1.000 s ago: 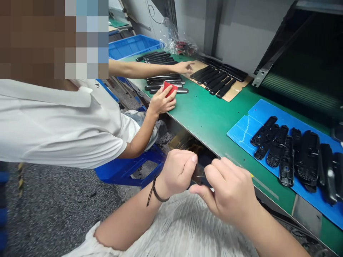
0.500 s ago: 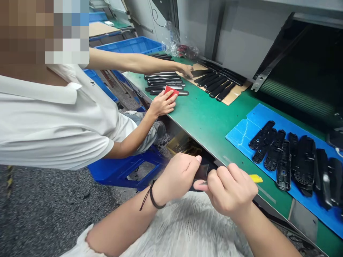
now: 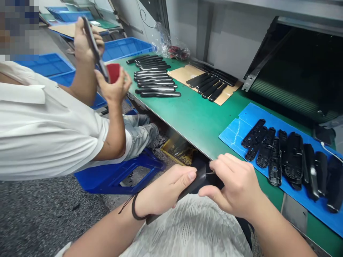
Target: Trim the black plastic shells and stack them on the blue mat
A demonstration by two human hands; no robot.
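My left hand (image 3: 163, 191) grips a long black plastic strip (image 3: 187, 191) that runs down-left across my lap. My right hand (image 3: 233, 185) pinches the strip's upper end, and a thin silvery sliver (image 3: 210, 172) shows at my fingertips. I cannot tell what the sliver is. Both hands are just past the green bench's front edge (image 3: 198, 139). Nearby, a co-worker's hands (image 3: 88, 39) raise a black strip (image 3: 93, 44), and their other hand (image 3: 114, 87) holds a red pad (image 3: 114, 73).
A blue mat (image 3: 235, 132) holds several black moulded parts at the right. Rows of black strips (image 3: 155, 84) lie on the bench, with more on a cardboard sheet (image 3: 193, 75). Blue crates (image 3: 125, 48) stand behind, and a blue stool (image 3: 115, 176) sits below.
The black strip now shows at full length between my hands, and the yellow piece has gone from view. The co-worker's hands have lifted off the bench, raising a strip and the red pad.
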